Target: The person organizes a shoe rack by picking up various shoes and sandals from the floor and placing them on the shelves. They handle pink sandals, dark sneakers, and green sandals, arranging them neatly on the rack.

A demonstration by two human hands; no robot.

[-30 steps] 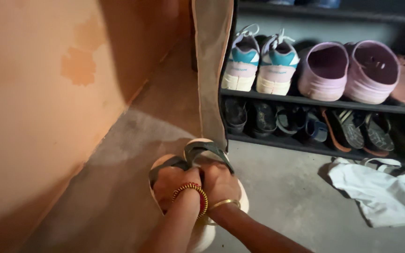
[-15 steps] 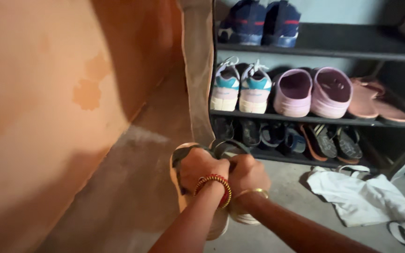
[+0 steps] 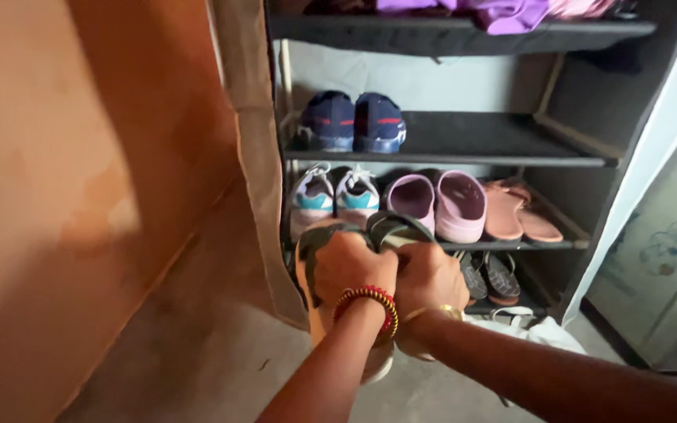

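Sandals (image 3: 316,262), a cream-soled pair with dark straps, hang in the air in front of the shoe rack (image 3: 464,149), level with its lower shelves and near its left edge. Each hand has a clenched grip on one: the left hand (image 3: 354,266), wearing a red beaded bangle (image 3: 370,307), is closed over the straps of the left sandal, and the right hand (image 3: 429,276), with a gold bangle (image 3: 442,312), is closed over the strap of the right one. The two fists sit side by side, touching. The soles hang down below the wrists, above the concrete floor (image 3: 197,360).

On the rack behind, navy shoes (image 3: 352,121) stand at the left end of one shelf. On the shelf under that sit white and teal sneakers (image 3: 331,196), then pink clogs (image 3: 436,202), then flat pink sandals (image 3: 519,215) towards the right end. Dark sandals (image 3: 489,276) lie on the bottom shelf, partly hidden by the right hand. A white cloth (image 3: 538,329) lies on the floor at the foot of the rack. An orange wall (image 3: 64,180) runs along the left.
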